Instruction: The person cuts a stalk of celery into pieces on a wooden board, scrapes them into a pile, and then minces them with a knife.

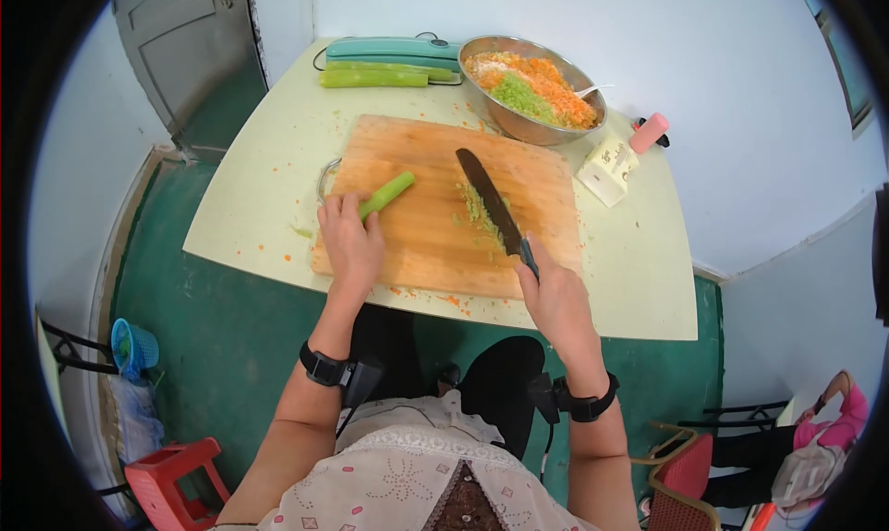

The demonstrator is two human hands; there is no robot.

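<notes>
On the wooden cutting board [426,253] lies a short green celery stalk [389,193]. My left hand [352,239] is closed on its lower end at the board's left side, the fingers partly hiding that end. My right hand [558,299] grips the dark handle of a kitchen knife [489,196]. Its long dark blade slants up and left, low over the board, with the tip near the board's far middle. Chopped green bits [477,212] lie along the blade's left side.
Behind the board stands a steel bowl [482,100] of chopped orange, green and pale food with a spoon. Longer celery stalks [375,79] lie beside a teal appliance [389,49]. A tissue pack [607,170] and pink bottle [648,133] sit right. Another person [815,438] is at lower right.
</notes>
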